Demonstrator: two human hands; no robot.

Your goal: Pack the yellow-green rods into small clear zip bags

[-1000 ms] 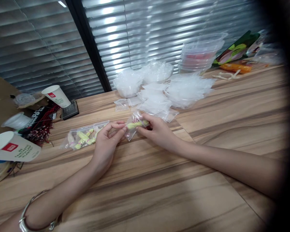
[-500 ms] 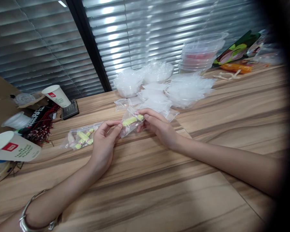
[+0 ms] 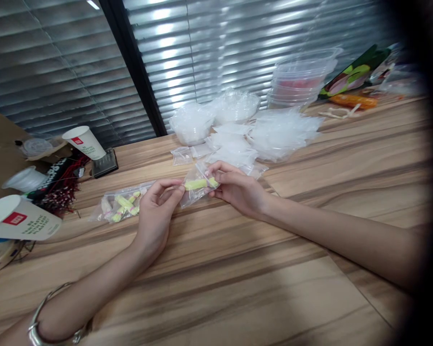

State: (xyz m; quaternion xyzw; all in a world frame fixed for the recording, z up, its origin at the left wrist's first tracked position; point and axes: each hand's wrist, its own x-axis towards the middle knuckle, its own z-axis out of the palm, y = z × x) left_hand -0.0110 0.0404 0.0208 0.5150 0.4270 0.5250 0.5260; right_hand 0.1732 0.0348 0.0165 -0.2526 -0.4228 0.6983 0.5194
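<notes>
Between my two hands is a small clear plastic bag (image 3: 195, 196) with a yellow-green bundle (image 3: 198, 184) in it. My left hand (image 3: 158, 209) pinches the bag's left edge between thumb and fingers. At the other side, my right hand (image 3: 240, 191) grips the bag near the bundle's right end. Filled bags (image 3: 120, 204) with yellow-green and pale bundles lie on the table just left of my left hand. Behind my hands is a spread of clear plastic bags (image 3: 233, 148).
Two paper cups, one near (image 3: 29, 218) and one farther back (image 3: 86, 143), are at the left beside a dark box (image 3: 104, 164). Stacked plastic tubs (image 3: 298, 84) and an orange packet (image 3: 353, 101) stand at the back right of the wooden table (image 3: 238, 298). Blinds rise behind.
The right end of the bundle has tipped down and moved slightly right along with my right hand. My left hand has barely moved.
</notes>
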